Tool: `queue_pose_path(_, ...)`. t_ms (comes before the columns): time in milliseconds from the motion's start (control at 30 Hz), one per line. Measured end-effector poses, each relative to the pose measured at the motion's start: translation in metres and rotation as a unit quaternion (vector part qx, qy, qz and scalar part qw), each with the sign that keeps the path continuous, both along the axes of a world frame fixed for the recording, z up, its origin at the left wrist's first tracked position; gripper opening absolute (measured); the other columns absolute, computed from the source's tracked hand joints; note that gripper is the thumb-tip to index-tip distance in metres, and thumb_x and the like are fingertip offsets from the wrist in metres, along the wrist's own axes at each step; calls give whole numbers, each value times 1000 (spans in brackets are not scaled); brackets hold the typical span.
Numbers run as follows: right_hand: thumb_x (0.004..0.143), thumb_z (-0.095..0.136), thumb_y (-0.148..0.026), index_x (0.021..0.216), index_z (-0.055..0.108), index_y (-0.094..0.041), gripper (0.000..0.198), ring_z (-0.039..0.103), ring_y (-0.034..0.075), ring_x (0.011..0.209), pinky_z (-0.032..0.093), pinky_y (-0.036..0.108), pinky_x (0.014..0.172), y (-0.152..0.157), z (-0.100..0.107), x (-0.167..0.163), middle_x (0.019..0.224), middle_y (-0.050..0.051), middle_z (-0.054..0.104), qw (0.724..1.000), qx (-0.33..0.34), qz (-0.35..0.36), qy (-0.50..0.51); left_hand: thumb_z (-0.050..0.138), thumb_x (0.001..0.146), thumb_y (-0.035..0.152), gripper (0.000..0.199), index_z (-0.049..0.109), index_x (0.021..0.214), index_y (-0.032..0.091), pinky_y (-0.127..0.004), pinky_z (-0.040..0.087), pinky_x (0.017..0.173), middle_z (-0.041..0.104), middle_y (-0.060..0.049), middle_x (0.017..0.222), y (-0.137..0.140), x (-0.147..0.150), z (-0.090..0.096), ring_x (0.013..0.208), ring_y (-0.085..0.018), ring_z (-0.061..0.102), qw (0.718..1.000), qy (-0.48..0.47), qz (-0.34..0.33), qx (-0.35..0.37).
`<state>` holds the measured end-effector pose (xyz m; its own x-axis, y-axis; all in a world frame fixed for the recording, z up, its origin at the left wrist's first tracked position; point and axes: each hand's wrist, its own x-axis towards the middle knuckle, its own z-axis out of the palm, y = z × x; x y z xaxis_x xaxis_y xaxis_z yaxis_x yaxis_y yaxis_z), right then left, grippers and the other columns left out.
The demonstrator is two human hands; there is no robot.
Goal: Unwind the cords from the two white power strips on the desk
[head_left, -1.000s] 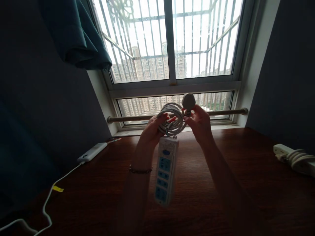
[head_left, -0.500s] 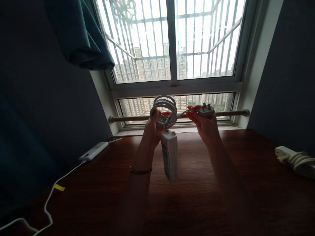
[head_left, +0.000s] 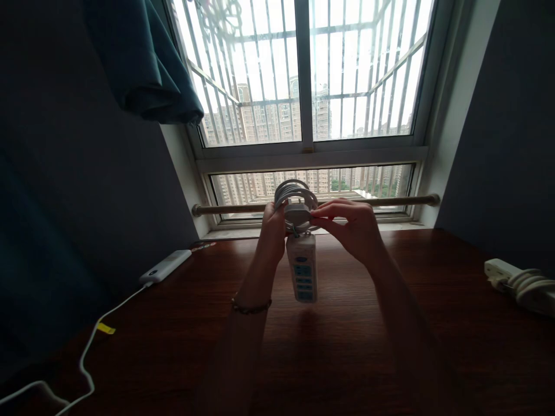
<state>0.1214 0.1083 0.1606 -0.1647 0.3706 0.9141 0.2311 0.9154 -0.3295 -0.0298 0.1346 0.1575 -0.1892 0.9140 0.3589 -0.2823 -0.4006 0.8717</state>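
Observation:
My left hand (head_left: 274,231) is closed around the left side of a coiled white cable (head_left: 295,189), held up before the window. Below the coil hangs a white power strip (head_left: 302,268), its face with blue-marked sockets toward me. The plug (head_left: 297,214) at the cable's end lies across the front of the coil. My right hand (head_left: 347,222) pinches the plug's right edge between thumb and fingers. Part of the coil is hidden behind the plug.
On the wooden table (head_left: 338,335) a white power bank (head_left: 165,267) lies at left with a white cord (head_left: 89,346) bearing a yellow tag. Another power strip with wound cable (head_left: 522,283) sits at right. A rail (head_left: 403,200) crosses the window; a blue curtain (head_left: 147,69) hangs upper left.
My right hand has brought the plug leftward from beside the coil onto its front. The power strip has turned so its socket face shows, and the coil has dropped slightly.

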Motion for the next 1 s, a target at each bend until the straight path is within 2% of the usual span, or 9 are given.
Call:
queue_pose_path(133, 73, 70, -18, 77, 73, -16, 6, 54, 12, 59, 40, 25, 58, 3, 0, 6, 68, 1, 65, 990, -18, -113, -84, 58, 71, 33, 28, 49, 92, 17, -24, 49, 44, 59, -1, 75, -2, 4, -2, 56, -13, 57, 999, 16, -33, -11)
queue_pose_path(300, 72, 70, -21, 79, 74, -21, 8, 54, 11, 55, 39, 24, 57, 0, -1, 6, 66, -2, 67, 975, -66, -197, -74, 59, 73, 35, 30, 47, 95, 19, -31, 54, 49, 59, -4, 87, 0, 5, -6, 67, -17, 61, 997, 36, -65, -6)
queue_pose_path(433, 72, 69, -24, 81, 74, -22, 10, 60, 13, 61, 42, 23, 61, 5, -4, 5, 71, -2, 70, 974, -87, -208, -27, 62, 74, 39, 32, 46, 98, 24, -28, 55, 51, 56, -2, 95, 1, 6, -8, 75, -17, 61, 995, 56, -72, 48)
queue_pose_path(567, 73, 67, -24, 81, 74, -23, 10, 60, 16, 63, 40, 27, 64, 5, -5, 2, 72, 0, 70, 961, -77, -265, -20, 63, 75, 38, 39, 43, 108, 30, -23, 54, 51, 55, -1, 105, 2, 5, -9, 77, -15, 60, 991, 64, -79, 88)
queue_pose_path(667, 74, 66, -25, 80, 73, -23, 9, 58, 17, 63, 37, 28, 61, 5, -7, -4, 70, 0, 68, 947, -91, -307, -8, 65, 74, 36, 48, 40, 116, 31, -20, 50, 52, 58, -1, 99, 1, 7, -9, 73, -13, 59, 984, 103, -93, 114)
queue_pose_path(767, 75, 64, -22, 77, 71, -22, 7, 56, 18, 65, 37, 28, 62, 11, -12, -10, 71, 0, 67, 944, -66, -322, 19, 67, 73, 34, 52, 40, 117, 28, -19, 49, 56, 59, 0, 89, -3, 13, -10, 71, -11, 57, 974, 162, -93, 129)
queue_pose_path(867, 74, 64, -22, 73, 64, -18, 5, 54, 19, 68, 39, 30, 65, 18, -20, -14, 70, 3, 63, 928, -12, -364, 80, 66, 74, 34, 50, 40, 116, 27, -21, 50, 66, 59, -1, 92, -6, 21, -12, 78, -12, 59, 971, 159, -94, 152)
queue_pose_path(1000, 73, 65, -29, 77, 50, -18, 19, 49, 24, 76, 40, 35, 70, 22, -27, -18, 73, 7, 56, 900, 34, -422, 102, 63, 76, 32, 49, 38, 118, 28, -24, 50, 72, 60, -2, 97, -10, 28, -13, 82, -14, 60, 971, 143, -111, 155)
